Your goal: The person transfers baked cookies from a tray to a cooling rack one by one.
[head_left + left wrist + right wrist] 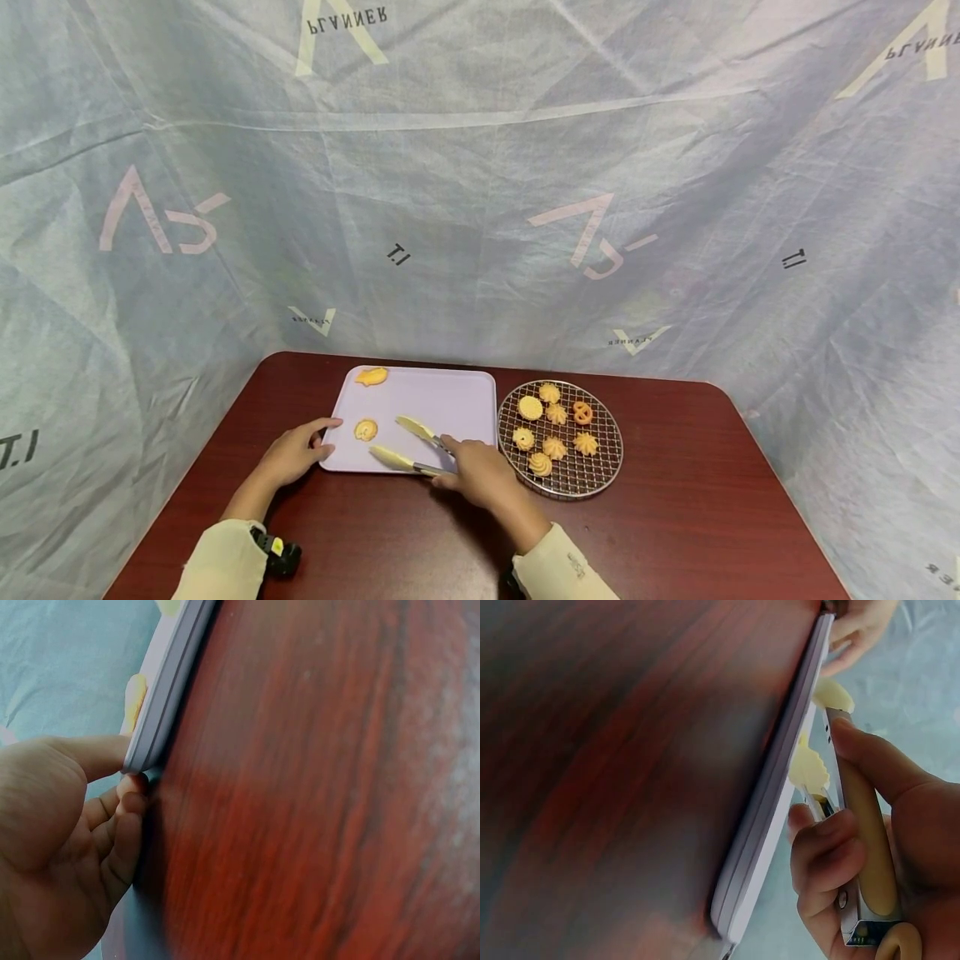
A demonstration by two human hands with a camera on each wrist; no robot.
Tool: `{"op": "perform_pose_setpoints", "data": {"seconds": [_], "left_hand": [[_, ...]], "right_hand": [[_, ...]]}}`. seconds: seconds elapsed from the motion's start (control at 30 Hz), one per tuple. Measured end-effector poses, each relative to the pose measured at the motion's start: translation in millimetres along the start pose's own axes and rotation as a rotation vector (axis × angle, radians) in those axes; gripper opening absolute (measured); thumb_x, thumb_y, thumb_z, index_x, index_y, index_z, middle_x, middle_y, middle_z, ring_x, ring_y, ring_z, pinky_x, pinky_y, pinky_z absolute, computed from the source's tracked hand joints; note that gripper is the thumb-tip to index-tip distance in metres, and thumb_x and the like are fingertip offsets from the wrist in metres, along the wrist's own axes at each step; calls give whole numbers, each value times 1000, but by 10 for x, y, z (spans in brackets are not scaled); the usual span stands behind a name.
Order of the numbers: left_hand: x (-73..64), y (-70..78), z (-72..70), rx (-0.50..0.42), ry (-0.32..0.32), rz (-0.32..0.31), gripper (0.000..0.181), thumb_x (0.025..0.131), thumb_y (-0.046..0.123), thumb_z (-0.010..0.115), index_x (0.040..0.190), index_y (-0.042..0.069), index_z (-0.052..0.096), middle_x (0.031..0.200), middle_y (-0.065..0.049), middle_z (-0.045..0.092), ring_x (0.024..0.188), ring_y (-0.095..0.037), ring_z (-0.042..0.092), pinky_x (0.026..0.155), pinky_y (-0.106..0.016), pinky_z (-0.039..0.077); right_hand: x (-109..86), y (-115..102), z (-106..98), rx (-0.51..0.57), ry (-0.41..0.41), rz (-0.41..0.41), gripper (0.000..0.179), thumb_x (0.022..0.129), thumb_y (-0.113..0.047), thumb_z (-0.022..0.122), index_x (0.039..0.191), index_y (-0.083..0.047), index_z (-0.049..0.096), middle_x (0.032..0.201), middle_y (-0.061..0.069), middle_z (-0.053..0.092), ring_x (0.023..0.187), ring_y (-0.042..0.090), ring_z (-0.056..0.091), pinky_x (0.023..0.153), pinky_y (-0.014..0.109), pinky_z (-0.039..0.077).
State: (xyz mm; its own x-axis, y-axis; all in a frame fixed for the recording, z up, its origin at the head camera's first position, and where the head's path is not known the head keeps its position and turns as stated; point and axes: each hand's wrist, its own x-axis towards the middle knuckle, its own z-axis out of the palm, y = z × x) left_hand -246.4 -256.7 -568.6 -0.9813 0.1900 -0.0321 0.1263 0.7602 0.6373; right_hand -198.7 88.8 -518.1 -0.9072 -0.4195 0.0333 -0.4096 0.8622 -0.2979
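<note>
My left hand [294,454] pinches the left edge of a pale lilac tray [442,396], thumb over the rim and the other fingers at its underside in the left wrist view. My right hand [483,475] grips a pair of tongs [870,847] by the beige-padded handles. The pale yellow tong tips are spread apart over the tray's front part, with nothing between them. Left of the tips lies a round cookie [365,430] on the tray. A yellow fish-shaped cookie [372,377] lies at the tray's far left corner.
Right beside the tray stands a round wire rack [620,446] with several cookies on it, among them a pretzel-shaped one [582,412] and a round pale one [530,407]. All stand on a dark red wooden table [690,500]. Grey printed cloth [480,208] hangs behind and at both sides.
</note>
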Motion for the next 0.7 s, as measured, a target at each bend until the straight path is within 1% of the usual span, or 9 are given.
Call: {"op": "perform_pose_setpoints", "data": {"seconds": [0.2,0.3,0.43,0.63,0.7], "left_hand": [[0,6,-7,2,-2,7,44,97,10,69,140,8,62,79,-2,51,68,-18,47,62,-33,37],[1,7,-8,2,0,6,43,97,10,68,140,8,62,79,-2,51,68,-18,47,62,-33,37],[2,5,-6,3,2,8,44,97,10,68,140,8,62,78,-2,51,68,-17,47,62,-32,37],[1,1,-5,-1,2,10,44,97,10,68,140,8,62,78,-1,52,67,-17,47,61,-32,37],[0,4,-6,-2,1,6,44,97,10,69,140,8,62,78,-1,52,67,-17,47,61,-32,37]], "right_hand": [[126,-124,69,-17,-4,22,71,85,-48,81,146,-17,59,101,12,73,83,29,69,67,40,53],[185,-181,106,-22,10,18,71,86,-48,81,145,-17,59,104,12,74,86,30,70,69,41,54],[237,-244,144,-32,16,26,71,87,-49,80,146,-17,59,105,11,73,86,30,70,71,41,54],[282,-308,188,-28,15,58,68,89,-48,78,147,-20,58,106,11,73,85,33,70,68,43,54],[293,-314,211,-36,18,56,66,89,-48,77,147,-21,58,106,10,73,84,33,70,67,43,54]]}}
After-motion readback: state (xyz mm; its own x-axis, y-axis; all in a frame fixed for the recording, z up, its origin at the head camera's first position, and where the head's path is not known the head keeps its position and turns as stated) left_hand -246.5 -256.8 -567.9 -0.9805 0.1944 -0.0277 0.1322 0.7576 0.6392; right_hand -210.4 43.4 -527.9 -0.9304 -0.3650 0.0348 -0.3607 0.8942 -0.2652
